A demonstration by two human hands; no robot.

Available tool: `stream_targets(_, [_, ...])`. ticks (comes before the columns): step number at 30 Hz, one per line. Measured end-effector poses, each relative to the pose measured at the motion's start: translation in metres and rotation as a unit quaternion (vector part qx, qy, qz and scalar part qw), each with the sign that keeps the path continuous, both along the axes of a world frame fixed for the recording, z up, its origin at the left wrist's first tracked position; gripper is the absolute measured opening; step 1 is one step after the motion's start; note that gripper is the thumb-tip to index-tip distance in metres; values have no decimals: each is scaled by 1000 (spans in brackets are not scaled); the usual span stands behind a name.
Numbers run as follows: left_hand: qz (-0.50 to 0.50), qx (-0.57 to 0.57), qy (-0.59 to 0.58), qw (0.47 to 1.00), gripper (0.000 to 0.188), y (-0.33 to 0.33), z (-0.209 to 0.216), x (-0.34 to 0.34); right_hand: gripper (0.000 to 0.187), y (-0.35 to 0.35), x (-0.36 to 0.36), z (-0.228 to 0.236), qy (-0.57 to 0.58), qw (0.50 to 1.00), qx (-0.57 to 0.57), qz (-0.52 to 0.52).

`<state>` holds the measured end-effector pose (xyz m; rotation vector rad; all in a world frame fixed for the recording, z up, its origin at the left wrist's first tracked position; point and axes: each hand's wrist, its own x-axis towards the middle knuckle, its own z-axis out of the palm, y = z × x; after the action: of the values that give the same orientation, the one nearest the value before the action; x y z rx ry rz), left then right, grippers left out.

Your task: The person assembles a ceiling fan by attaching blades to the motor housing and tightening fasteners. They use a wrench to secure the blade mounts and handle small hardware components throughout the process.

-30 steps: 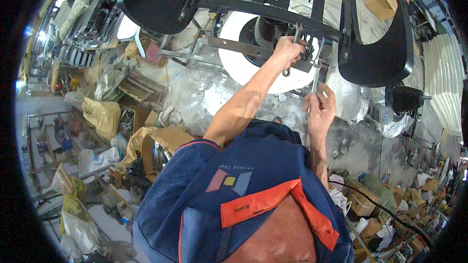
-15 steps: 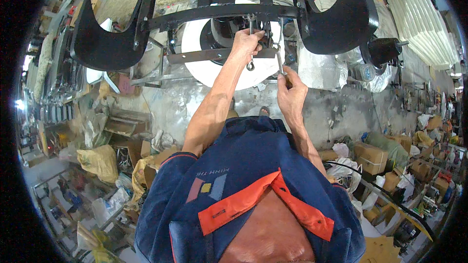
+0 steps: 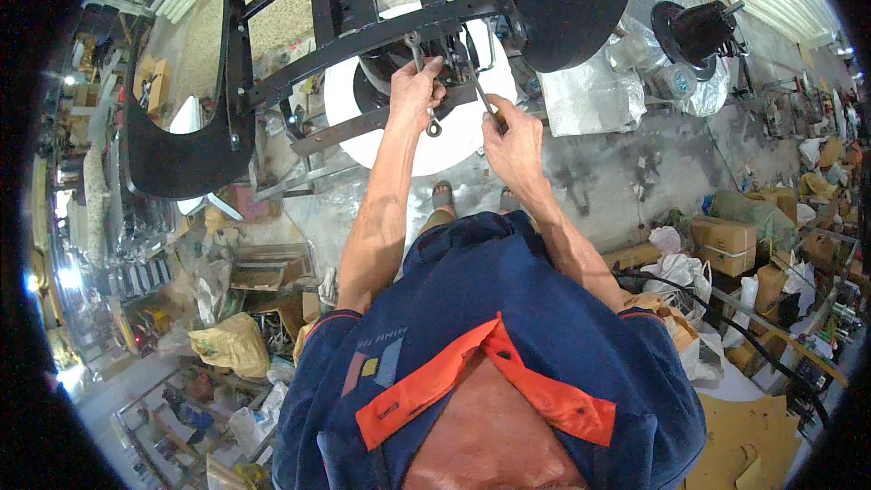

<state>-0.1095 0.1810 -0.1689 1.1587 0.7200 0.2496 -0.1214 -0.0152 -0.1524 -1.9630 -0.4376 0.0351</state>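
Note:
My left hand is closed around a combination wrench; one end sticks out above the fingers and the ring end below. It works at the crossbar of a black metal frame, which has a curved black plate at each side. Just to the right, my right hand grips a slim metal tool whose tip points up toward the bar; its kind I cannot make out. Beneath the bar lie a white round disc and a dark rounded part, partly hidden by the frame and my left hand.
A black cylindrical part on a round flange stands at the right, beside plastic wrap. Cardboard boxes, bags and scrap crowd the lower right. A yellow sack and metal racks are at the lower left.
The view has swung, so the frame and both hands appear further left and tilted. Both hands keep their tools; the right tool now leans more toward the left hand.

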Motion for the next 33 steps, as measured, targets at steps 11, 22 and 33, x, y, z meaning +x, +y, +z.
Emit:
stream_targets(11, [6,63,-11,998,20,-12,5,-8,29,10,9,-2,-38,999,-21,-2])
stream_targets(22, [-44,4,22,999,51,-33,29,-56,34,17,-12,-13,-50,998,-42,25])
stream_targets(33, [-87,-50,25,995,41,-23,50,-44,39,44,-19,-61,-55,998,19,-8])
